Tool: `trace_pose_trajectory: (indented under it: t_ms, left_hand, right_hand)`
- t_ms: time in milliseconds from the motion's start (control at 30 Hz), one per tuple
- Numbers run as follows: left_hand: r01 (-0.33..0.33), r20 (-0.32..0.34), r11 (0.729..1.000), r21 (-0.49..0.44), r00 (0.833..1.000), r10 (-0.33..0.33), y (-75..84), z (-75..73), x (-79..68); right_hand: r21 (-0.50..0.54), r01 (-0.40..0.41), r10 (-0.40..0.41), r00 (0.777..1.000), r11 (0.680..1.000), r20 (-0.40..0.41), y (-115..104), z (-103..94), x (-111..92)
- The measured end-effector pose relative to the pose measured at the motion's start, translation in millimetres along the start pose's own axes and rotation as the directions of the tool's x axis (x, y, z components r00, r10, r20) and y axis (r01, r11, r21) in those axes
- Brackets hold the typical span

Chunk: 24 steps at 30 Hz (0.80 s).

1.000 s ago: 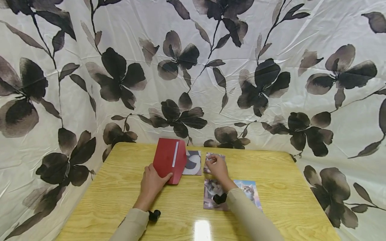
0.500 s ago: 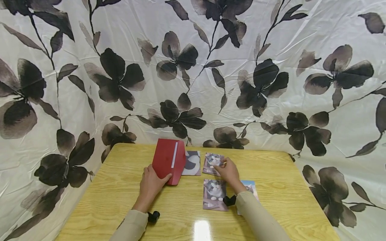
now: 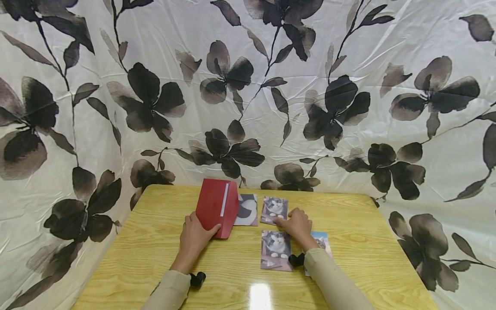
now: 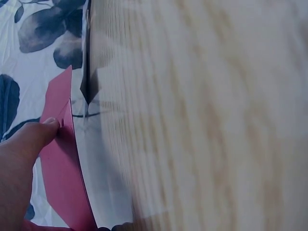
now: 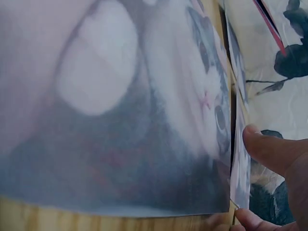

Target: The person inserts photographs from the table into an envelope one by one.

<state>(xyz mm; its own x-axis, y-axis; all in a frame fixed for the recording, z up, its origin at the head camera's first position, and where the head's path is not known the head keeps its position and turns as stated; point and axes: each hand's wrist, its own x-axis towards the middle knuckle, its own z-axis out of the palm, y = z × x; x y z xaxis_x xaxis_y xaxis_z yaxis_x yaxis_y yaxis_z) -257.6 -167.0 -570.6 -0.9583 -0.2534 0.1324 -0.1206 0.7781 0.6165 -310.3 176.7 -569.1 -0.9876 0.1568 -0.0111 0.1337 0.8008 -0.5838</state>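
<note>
In the head view my left hand (image 3: 195,237) grips the lower left part of a red envelope (image 3: 211,202), its thumb lying on the front. The flap points right, beside a white strip. My thumb also presses the red paper (image 4: 60,159) in the left wrist view. My right hand (image 3: 298,227) holds a small cat picture card (image 3: 274,206) at its lower right corner, thumb at the bottom edge and fingertips at the right side. Closer to me lies a larger matching cat card (image 3: 275,247), which fills much of the right wrist view.
A grey-and-white picture card (image 3: 248,210) shows partly from behind the envelope flap. Another cat card with blue sky (image 3: 320,241) lies partly hidden under the right forearm. The yellow wooden table (image 3: 348,215) meets a floral cloth (image 3: 294,150) at its back edge.
My right hand has drawn back from over the small cat card to its lower right corner, uncovering its picture. The left hand and the envelope stay almost still.
</note>
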Motion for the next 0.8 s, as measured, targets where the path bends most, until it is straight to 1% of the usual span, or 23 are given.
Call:
trace_pose_trajectory:
  t_ms: [400, 800]
  left_hand:
    - [-0.003, 0.0, 1.0, 0.001, 1.0, 0.003, 0.8, -1.0, 0.8]
    - [-0.005, -0.001, 1.0, 0.028, 1.0, 0.005, 0.1, 1.3, 0.4]
  right_hand:
    - [-0.084, 0.015, -0.014, 1.0, 0.996, 0.012, -0.7, 1.4, 2.4]
    - [-0.087, 0.03, -0.032, 0.999, 0.996, -0.018, 1.3, 3.9, 3.1]
